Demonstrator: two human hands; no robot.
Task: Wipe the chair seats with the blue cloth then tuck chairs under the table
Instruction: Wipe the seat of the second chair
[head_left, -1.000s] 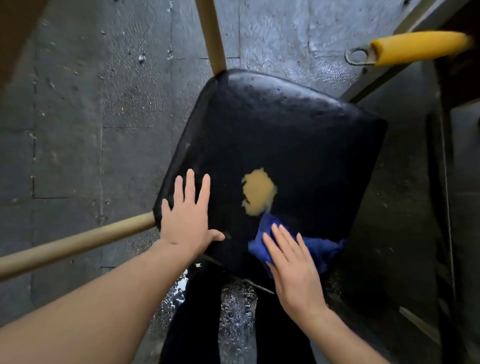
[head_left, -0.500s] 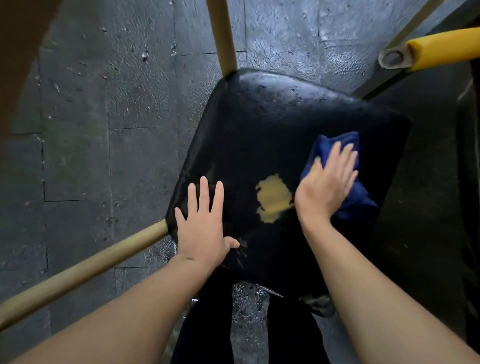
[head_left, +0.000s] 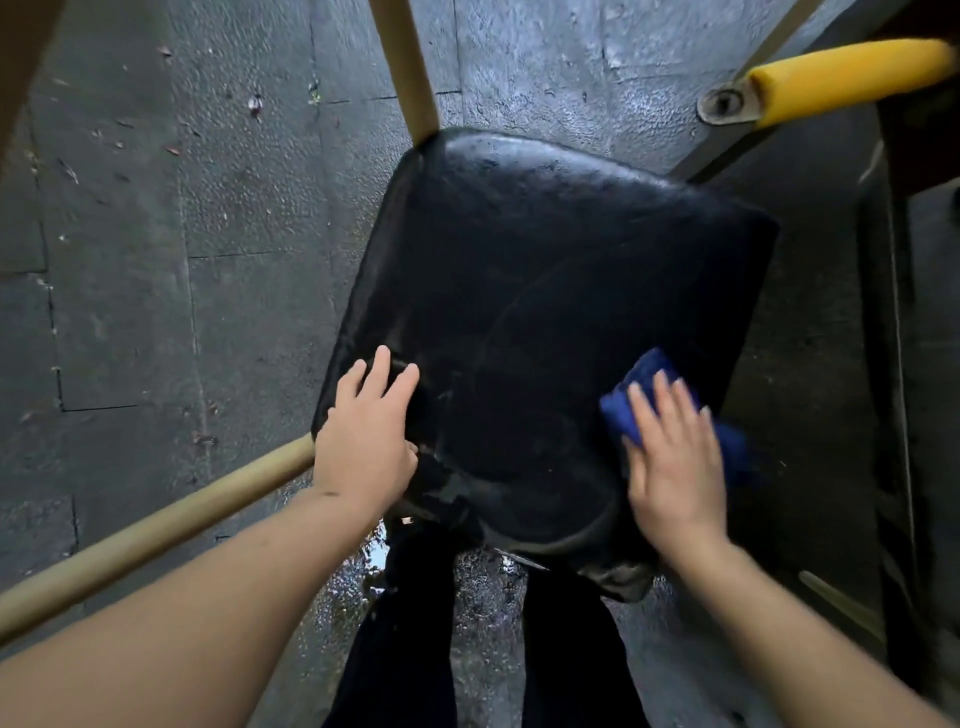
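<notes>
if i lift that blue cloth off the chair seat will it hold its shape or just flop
It will probably flop: the blue cloth lies bunched and creased under the flat right hand, so it looks soft. It may be damp and slightly heavier, since the black chair seat shines wet. It likely slides easily on that glossy surface.

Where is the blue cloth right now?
In the head view, the blue cloth lies on the right edge of the black chair seat, pressed flat under the right hand.
</notes>
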